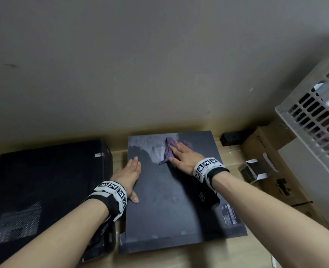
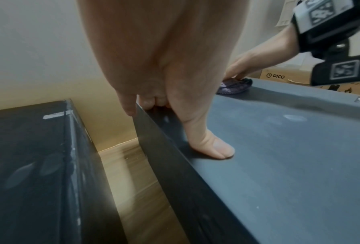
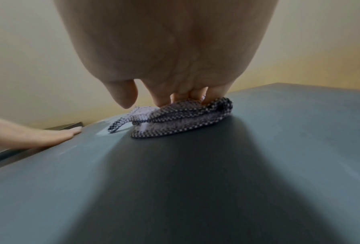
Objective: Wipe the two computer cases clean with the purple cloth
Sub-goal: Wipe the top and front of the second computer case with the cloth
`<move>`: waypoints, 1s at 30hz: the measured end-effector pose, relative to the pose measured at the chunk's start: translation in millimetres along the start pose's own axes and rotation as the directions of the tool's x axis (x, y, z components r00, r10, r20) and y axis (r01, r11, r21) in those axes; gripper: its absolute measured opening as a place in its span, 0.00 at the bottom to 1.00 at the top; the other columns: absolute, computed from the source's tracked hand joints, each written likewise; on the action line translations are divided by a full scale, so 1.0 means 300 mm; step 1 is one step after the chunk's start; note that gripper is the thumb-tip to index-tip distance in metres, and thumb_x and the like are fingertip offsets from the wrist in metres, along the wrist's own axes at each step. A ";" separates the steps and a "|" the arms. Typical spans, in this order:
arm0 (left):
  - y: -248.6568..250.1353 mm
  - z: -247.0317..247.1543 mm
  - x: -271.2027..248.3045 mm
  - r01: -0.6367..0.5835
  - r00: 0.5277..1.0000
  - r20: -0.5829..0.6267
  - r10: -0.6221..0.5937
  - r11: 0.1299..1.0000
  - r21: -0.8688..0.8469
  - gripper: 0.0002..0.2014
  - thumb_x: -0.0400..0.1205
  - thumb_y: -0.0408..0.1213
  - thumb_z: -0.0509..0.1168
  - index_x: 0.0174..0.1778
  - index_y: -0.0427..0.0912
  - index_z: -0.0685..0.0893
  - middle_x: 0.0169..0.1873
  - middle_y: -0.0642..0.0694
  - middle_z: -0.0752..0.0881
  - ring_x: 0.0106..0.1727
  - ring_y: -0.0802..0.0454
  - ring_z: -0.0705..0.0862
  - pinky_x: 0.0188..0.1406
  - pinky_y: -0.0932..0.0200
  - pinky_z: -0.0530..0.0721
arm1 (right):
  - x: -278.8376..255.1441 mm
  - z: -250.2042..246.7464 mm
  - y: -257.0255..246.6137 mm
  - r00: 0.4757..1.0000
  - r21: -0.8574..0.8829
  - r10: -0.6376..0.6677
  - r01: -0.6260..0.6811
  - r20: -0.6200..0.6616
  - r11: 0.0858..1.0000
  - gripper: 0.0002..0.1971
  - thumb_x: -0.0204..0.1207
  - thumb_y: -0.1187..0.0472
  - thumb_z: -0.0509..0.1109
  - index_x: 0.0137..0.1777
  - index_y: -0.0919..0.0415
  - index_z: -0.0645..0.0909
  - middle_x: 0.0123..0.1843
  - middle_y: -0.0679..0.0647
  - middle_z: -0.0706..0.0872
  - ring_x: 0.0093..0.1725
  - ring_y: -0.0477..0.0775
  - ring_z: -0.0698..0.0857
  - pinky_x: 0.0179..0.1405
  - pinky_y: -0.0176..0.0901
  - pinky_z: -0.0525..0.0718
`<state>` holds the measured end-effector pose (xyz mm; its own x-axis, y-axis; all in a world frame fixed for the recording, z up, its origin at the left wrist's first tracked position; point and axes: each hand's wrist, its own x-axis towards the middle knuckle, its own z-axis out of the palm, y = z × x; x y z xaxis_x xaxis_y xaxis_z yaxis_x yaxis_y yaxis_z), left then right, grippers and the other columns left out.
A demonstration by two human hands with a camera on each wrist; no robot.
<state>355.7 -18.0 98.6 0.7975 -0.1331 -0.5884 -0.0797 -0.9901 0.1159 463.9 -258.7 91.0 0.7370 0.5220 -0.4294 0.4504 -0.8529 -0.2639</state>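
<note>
R hand (image 1: pixel 184 157) fingertips hidden atop purple cloth (image 1: pixel 169 149)

Purple cloth (image 1: pixel 172 149) partly hidden under right hand (image 1: pixel 184 158) fingers (image 1: pixel 176 147).

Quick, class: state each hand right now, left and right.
Left hand: open, resting flat on the grey computer case.
Right hand: open, fingers pressing the purple cloth onto that case.

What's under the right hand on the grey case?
The bunched purple cloth lies under the right hand, pressed flat onto the grey case. The panel beneath the cloth is covered, so its state is unseen.
</note>
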 end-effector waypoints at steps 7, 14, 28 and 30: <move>-0.004 0.002 0.000 -0.008 1.000 -0.007 0.008 1.000 -0.012 0.67 0.65 0.48 0.82 0.84 0.38 0.36 0.82 0.42 0.29 0.85 0.47 0.34 0.84 0.45 0.51 | 0.176 -0.067 0.053 0.999 0.003 0.042 -0.042 -0.016 0.999 0.36 0.86 0.38 0.47 0.88 0.54 0.44 0.89 0.54 0.39 0.87 0.52 0.39 0.86 0.50 0.40; 0.003 -0.011 -0.017 0.001 1.000 -0.007 -0.001 1.000 -0.010 0.67 0.65 0.48 0.82 0.84 0.38 0.36 0.83 0.42 0.30 0.85 0.47 0.34 0.84 0.46 0.50 | 0.149 -0.081 0.000 0.995 0.024 0.096 -0.096 -0.036 0.995 0.37 0.86 0.38 0.49 0.88 0.56 0.45 0.89 0.55 0.38 0.87 0.54 0.39 0.83 0.47 0.39; 0.047 -0.042 -0.046 0.056 0.998 0.029 -0.057 0.998 0.029 0.69 0.64 0.47 0.83 0.83 0.35 0.34 0.83 0.38 0.32 0.85 0.43 0.37 0.85 0.43 0.49 | -0.210 0.154 -0.211 0.999 0.013 0.005 -0.004 -0.046 1.000 0.39 0.83 0.34 0.50 0.88 0.54 0.45 0.89 0.53 0.38 0.87 0.52 0.40 0.86 0.48 0.42; 0.051 -0.042 -0.046 0.060 0.998 0.025 -0.061 0.998 0.037 0.69 0.64 0.47 0.83 0.83 0.34 0.34 0.83 0.38 0.33 0.85 0.42 0.37 0.84 0.43 0.51 | -0.243 0.177 -0.224 0.999 0.007 -0.013 0.013 -0.044 1.000 0.40 0.83 0.34 0.49 0.88 0.54 0.45 0.89 0.54 0.38 0.87 0.52 0.40 0.86 0.46 0.41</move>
<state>350.9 -30.7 118.7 0.7856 -0.0739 -0.6143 -0.0539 -0.9972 0.0510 353.1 -239.3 94.0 0.7527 0.5324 -0.3873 0.4566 -0.8459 -0.2755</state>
